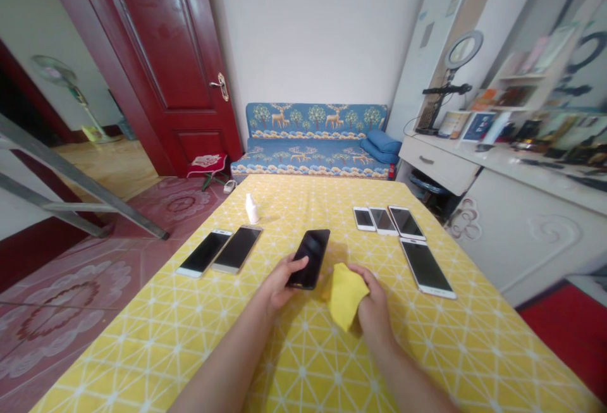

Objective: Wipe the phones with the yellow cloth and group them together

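Note:
My left hand (283, 279) grips a black smartphone (310, 258) by its lower left edge, thumb across the dark screen, tilted above the table. To the right of it, my right hand (372, 296) is closed on a yellow cloth (345, 296), which hangs down from the fingers and hides part of them. Cloth and phone are apart. On the left lie a white smartphone (203, 253) and a gold-edged smartphone (238, 249), side by side with dark screens. Behind them stands a small white bottle (251, 209).
Several phones lie at the right, among them a large white-edged phone (427, 267) and a small white phone (364, 219). A yellow patterned tablecloth (313, 362) covers the table. Beyond are a blue sofa (308, 150), a red door (165, 40) and a white dresser (521, 223).

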Tool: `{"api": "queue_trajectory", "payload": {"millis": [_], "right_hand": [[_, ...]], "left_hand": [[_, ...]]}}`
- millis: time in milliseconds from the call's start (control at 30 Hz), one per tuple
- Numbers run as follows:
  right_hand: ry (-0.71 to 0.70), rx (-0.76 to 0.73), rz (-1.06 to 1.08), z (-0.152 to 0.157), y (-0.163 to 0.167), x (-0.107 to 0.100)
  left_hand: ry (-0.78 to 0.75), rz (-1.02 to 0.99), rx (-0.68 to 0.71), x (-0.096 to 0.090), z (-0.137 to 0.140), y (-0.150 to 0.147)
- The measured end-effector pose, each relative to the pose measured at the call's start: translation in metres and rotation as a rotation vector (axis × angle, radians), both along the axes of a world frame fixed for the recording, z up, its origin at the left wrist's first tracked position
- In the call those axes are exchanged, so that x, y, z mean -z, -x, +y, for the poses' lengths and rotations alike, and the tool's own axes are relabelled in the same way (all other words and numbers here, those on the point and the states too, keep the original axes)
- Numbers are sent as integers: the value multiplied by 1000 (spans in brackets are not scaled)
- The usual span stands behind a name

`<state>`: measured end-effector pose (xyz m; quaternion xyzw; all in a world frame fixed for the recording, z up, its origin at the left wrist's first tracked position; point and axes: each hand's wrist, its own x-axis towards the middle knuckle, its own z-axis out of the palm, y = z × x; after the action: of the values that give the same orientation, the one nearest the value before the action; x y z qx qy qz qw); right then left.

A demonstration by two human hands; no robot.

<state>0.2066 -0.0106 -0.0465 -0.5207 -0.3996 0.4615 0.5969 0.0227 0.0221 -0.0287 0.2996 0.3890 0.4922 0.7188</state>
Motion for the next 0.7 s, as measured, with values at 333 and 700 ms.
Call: {"api": "queue_trajectory", "payload": {"millis": [333,700], "right_hand": [[156,-72,175,35,-11,-6],[-141,112,199,35,-2,1]], "left_hand": [[16,-282,148,2,-5,-12],[46,-378,176,9,1,-11]]}}
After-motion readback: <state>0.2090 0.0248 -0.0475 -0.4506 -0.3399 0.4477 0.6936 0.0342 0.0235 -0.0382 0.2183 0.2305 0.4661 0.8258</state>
